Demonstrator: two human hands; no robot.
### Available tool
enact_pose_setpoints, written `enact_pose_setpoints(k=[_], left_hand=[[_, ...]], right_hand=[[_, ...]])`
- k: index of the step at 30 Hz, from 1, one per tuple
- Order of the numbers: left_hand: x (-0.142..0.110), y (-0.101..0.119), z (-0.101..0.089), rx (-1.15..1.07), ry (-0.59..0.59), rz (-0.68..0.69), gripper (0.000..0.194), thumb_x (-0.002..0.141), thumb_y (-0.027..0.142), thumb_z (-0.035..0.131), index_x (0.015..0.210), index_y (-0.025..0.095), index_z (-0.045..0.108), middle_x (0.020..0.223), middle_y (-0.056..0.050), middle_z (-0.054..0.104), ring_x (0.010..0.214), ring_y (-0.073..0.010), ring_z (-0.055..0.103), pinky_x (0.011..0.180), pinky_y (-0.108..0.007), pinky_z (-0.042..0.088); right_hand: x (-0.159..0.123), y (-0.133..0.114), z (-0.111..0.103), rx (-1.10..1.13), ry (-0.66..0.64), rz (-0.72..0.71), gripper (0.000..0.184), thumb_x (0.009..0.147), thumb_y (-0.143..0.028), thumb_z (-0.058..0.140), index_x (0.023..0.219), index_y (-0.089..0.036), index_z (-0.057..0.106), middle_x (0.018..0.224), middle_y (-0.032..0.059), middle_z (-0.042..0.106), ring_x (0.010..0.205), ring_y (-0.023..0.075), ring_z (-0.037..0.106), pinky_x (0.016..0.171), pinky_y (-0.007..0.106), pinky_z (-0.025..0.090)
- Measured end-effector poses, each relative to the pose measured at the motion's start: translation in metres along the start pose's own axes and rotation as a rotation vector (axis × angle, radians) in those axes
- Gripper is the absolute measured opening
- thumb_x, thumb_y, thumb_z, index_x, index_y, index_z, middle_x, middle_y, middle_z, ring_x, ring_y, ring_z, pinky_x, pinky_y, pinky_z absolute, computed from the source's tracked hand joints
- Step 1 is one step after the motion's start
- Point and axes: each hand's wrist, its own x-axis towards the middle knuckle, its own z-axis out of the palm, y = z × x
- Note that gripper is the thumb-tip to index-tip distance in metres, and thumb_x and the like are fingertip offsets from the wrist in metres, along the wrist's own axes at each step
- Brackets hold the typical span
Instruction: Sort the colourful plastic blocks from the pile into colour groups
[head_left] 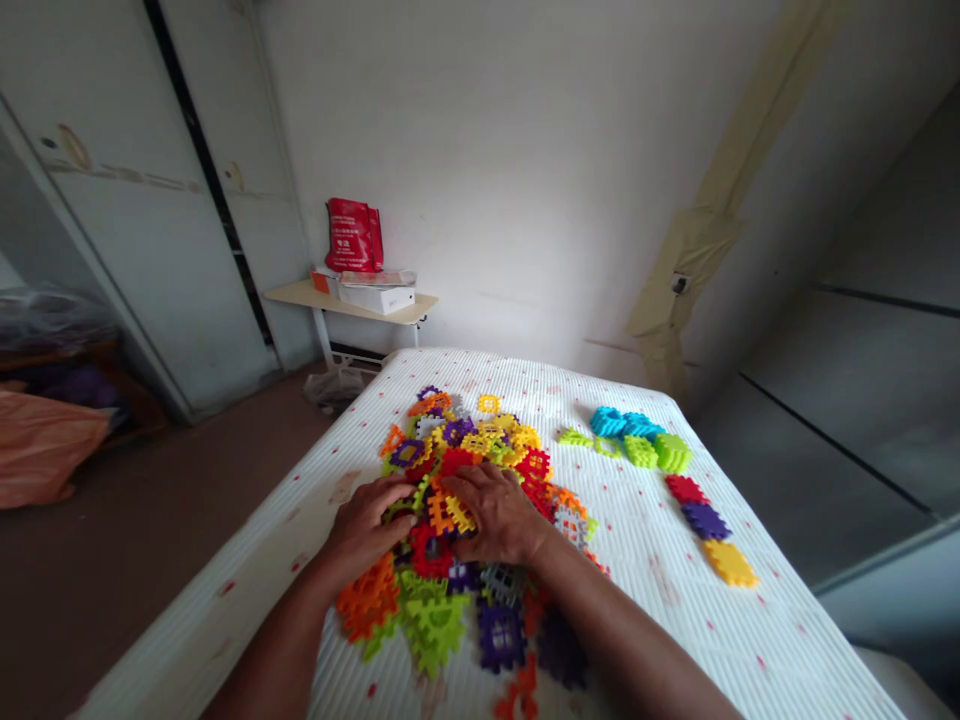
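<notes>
A heap of flat plastic interlocking tiles [480, 450] in red, yellow, purple, orange, green and grey lies on a white mattress [750, 620]. My left hand [367, 525] rests on the heap's left side, fingers curled onto the tiles. My right hand [499, 515] lies palm down over the middle of the heap, fingertips on an orange and a yellow tile [450, 512]. Whether either hand grips a tile is hidden.
Sorted stacks sit to the right: blue [619, 423] and green [660, 452] tiles, then red [686, 490], purple [705, 521] and yellow [729, 564]. A small side table [349, 300] with a red bag [352, 235] and boxes stands against the far wall.
</notes>
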Motion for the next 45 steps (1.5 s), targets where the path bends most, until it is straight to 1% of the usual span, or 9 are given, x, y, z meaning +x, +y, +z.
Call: enact_pose_setpoints(k=[10, 15, 20, 26, 28, 30, 34, 39, 45], left_hand=[[-0.002, 0.006, 0.0, -0.174, -0.128, 0.075, 0.02, 0.066, 0.035, 0.059, 0.078, 0.025, 0.073, 0.11, -0.007, 0.065, 0.108, -0.025, 0.056, 0.096, -0.036, 0.042], [-0.003, 0.01, -0.001, -0.263, -0.178, 0.077, 0.021, 0.07, 0.037, 0.056, 0.066, 0.021, 0.069, 0.108, -0.009, 0.066, 0.103, -0.0236, 0.059, 0.092, -0.034, 0.044], [-0.003, 0.009, 0.0, -0.323, -0.226, 0.057, 0.026, 0.072, 0.038, 0.056, 0.059, 0.018, 0.066, 0.106, -0.011, 0.066, 0.096, -0.0229, 0.062, 0.081, -0.03, 0.048], [-0.003, 0.011, 0.0, -0.381, -0.228, 0.041, 0.026, 0.071, 0.038, 0.059, 0.055, 0.018, 0.065, 0.101, -0.009, 0.068, 0.092, -0.0231, 0.062, 0.079, -0.03, 0.048], [-0.004, 0.011, 0.0, -0.408, -0.21, 0.028, 0.027, 0.071, 0.039, 0.059, 0.055, 0.018, 0.064, 0.099, -0.009, 0.068, 0.092, -0.0234, 0.063, 0.081, -0.031, 0.049], [-0.004, 0.011, 0.0, -0.439, -0.158, 0.01, 0.025, 0.071, 0.04, 0.059, 0.059, 0.019, 0.064, 0.104, -0.009, 0.067, 0.1, -0.0241, 0.06, 0.086, -0.032, 0.047], [-0.001, 0.007, 0.006, -0.486, 0.028, -0.07, 0.025, 0.072, 0.044, 0.056, 0.072, 0.019, 0.06, 0.124, -0.009, 0.055, 0.113, -0.0239, 0.053, 0.092, -0.032, 0.045], [0.007, 0.005, 0.013, -0.434, 0.229, -0.226, 0.045, 0.074, 0.052, 0.051, 0.105, 0.019, 0.053, 0.129, -0.014, 0.049, 0.117, -0.0268, 0.05, 0.097, -0.041, 0.042], [0.012, 0.011, 0.013, -0.398, 0.18, -0.259, 0.06, 0.08, 0.055, 0.041, 0.125, 0.017, 0.048, 0.135, -0.012, 0.049, 0.127, -0.0245, 0.043, 0.108, -0.041, 0.032]], right_hand=[[-0.002, 0.051, 0.002, 0.277, 0.286, 0.26, 0.054, 0.069, -0.016, 0.061, 0.122, -0.021, 0.054, 0.117, 0.007, 0.059, 0.108, 0.0216, 0.054, 0.094, 0.036, 0.042], [0.012, 0.062, 0.001, 0.445, 0.476, 0.411, 0.048, 0.068, -0.021, 0.062, 0.116, -0.022, 0.058, 0.112, 0.0044, 0.061, 0.103, 0.0205, 0.056, 0.095, 0.037, 0.041], [0.021, 0.074, 0.002, 0.738, 0.574, 0.504, 0.05, 0.065, -0.027, 0.063, 0.115, -0.022, 0.057, 0.097, 0.0021, 0.064, 0.084, 0.0177, 0.059, 0.078, 0.033, 0.048], [0.02, 0.078, -0.007, 1.017, 0.69, 0.566, 0.05, 0.06, -0.029, 0.065, 0.109, -0.02, 0.056, 0.098, 0.0046, 0.061, 0.082, 0.0179, 0.059, 0.072, 0.031, 0.048], [0.014, 0.072, -0.014, 1.03, 0.598, 0.516, 0.051, 0.062, -0.032, 0.066, 0.111, -0.019, 0.056, 0.101, 0.0051, 0.062, 0.086, 0.0193, 0.059, 0.077, 0.033, 0.048], [0.007, 0.064, -0.021, 0.991, 0.389, 0.428, 0.053, 0.067, -0.037, 0.065, 0.116, -0.021, 0.056, 0.108, 0.0056, 0.062, 0.096, 0.0215, 0.058, 0.085, 0.037, 0.045], [0.008, 0.044, -0.026, 0.665, 0.0, 0.314, 0.066, 0.071, -0.054, 0.063, 0.129, -0.025, 0.05, 0.131, 0.0069, 0.052, 0.119, 0.0268, 0.047, 0.099, 0.043, 0.036], [0.028, 0.015, -0.015, 0.15, -0.071, 0.299, 0.073, 0.073, -0.068, 0.053, 0.133, -0.027, 0.045, 0.134, 0.01, 0.048, 0.124, 0.0346, 0.038, 0.099, 0.057, 0.029], [0.029, -0.019, -0.004, 0.016, -0.132, 0.152, 0.072, 0.075, -0.071, 0.046, 0.134, -0.03, 0.04, 0.126, 0.0095, 0.054, 0.118, 0.034, 0.042, 0.097, 0.065, 0.022]])
